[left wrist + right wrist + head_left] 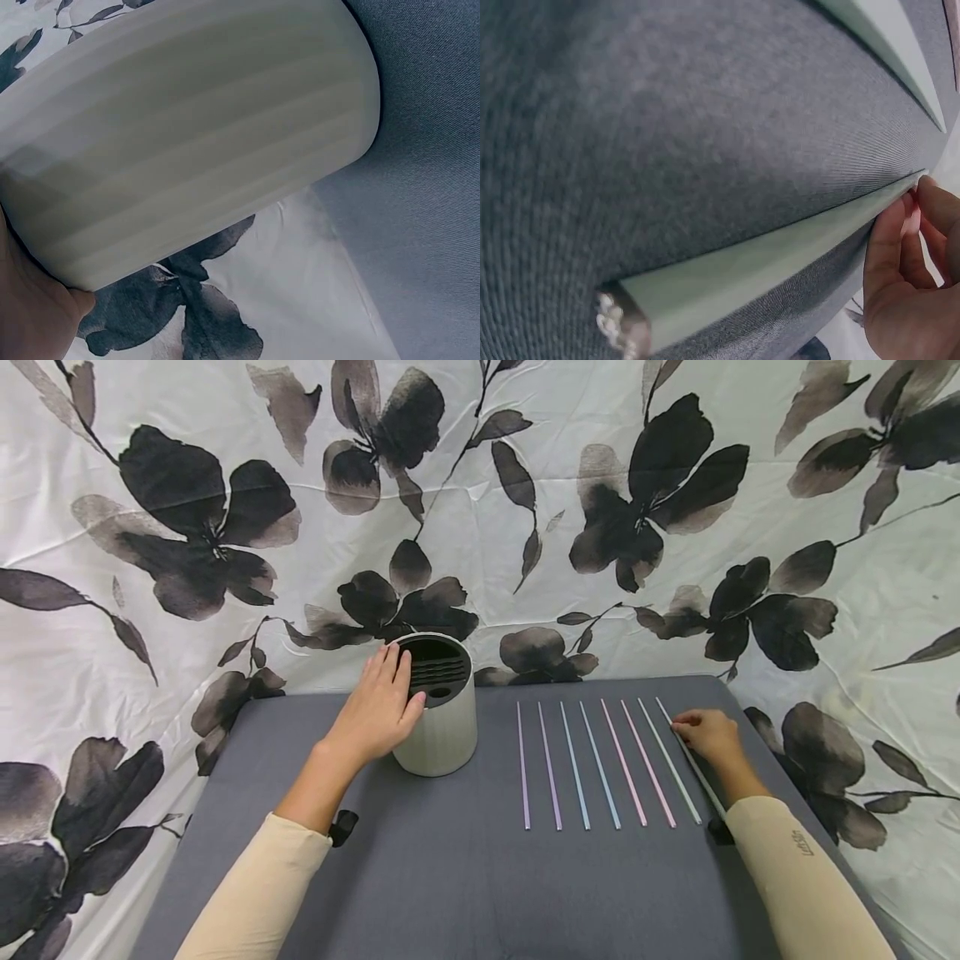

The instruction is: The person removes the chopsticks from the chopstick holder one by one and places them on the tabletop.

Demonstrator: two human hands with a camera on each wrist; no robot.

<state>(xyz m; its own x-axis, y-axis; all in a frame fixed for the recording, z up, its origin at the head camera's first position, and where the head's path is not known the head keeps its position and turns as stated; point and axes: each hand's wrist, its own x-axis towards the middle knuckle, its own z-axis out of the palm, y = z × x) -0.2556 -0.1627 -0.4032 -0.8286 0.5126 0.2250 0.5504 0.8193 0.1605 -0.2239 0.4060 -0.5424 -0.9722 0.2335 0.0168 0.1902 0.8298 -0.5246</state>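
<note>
My left hand (378, 702) rests over the left side of a round cream holder (442, 739), its fingers straight along the rim and its thumb at the near edge. The holder stands upright, with a dark slotted insert (437, 670) inside. In the left wrist view its ribbed wall (202, 142) fills much of the picture, part of the hand (37, 300) against it. At the far right, my right hand (708, 737) pinches a pale green stick (757, 270) near its far end. That stick's near end has a shiny, bumpy tip (619, 322).
Left of the held stick, several thin sticks lie side by side: another pale green one (670, 760), two pink (624, 762), two blue (575, 764) and two purple (523, 766). A grey cloth (487, 893) covers the table. Behind it hangs a floral sheet (517, 585).
</note>
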